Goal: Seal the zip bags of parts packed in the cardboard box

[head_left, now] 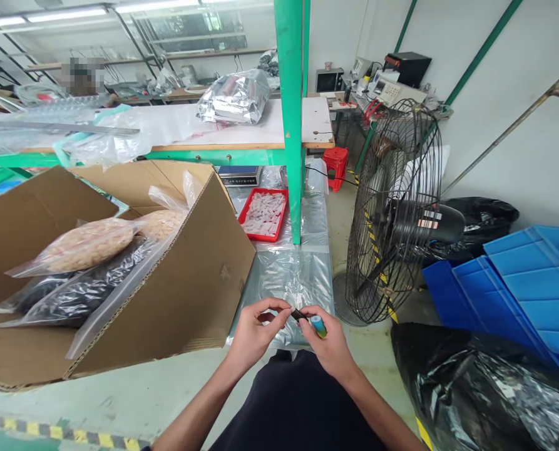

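Over the plastic-covered bench, my left hand is closed, thumb and forefinger pinching the pale end of a small dark tube-like part. My right hand grips the other end of that part between thumb and forefinger. A short blue and yellow-green cylinder is also held in my right hand, sticking out past the fingers. Exactly what the dark part is cannot be made out at this size. Ahead of both hands, a red tray holds many small whitish pieces.
An open cardboard box with bagged parts stands close on the left. A green post rises ahead. To the right are a caged floor fan, blue bins and a black plastic bag.
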A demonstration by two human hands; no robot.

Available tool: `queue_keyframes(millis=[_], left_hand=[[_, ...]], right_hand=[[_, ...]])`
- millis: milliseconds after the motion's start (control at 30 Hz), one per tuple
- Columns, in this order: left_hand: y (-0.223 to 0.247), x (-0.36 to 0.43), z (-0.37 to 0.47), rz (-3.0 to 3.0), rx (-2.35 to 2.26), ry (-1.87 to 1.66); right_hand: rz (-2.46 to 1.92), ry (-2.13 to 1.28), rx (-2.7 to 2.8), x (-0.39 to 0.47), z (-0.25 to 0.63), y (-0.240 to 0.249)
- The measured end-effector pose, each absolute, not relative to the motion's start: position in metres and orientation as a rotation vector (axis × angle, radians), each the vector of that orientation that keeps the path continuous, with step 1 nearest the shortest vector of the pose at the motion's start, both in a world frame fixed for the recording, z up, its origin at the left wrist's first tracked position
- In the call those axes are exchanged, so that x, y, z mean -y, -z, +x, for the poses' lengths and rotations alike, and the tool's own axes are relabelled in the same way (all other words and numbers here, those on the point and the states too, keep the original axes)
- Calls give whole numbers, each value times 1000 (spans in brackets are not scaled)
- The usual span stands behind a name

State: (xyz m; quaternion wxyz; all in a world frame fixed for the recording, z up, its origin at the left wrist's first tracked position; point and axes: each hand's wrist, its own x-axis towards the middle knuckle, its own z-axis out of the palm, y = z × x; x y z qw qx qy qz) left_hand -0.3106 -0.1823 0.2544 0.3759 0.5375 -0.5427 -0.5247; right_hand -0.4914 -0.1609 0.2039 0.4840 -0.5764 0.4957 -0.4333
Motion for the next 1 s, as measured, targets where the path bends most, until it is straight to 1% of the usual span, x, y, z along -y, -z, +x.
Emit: queue_keyframes(millis=[333, 700, 833, 1000], left_hand=[[-263, 182, -307, 1336, 1487, 1295], [-269, 182, -300, 1336, 1555, 1367], [-270, 179, -301, 1337, 1637, 1310], [-268, 180, -305, 1317, 1613, 1195]], right_hand=[[-1410, 1102, -1223, 153, -486, -200], [-1513, 1114, -1248, 148, -486, -207], [-1529, 1130, -1255, 148, -487, -211], [-1346, 1167, -1284, 153, -479, -221]])
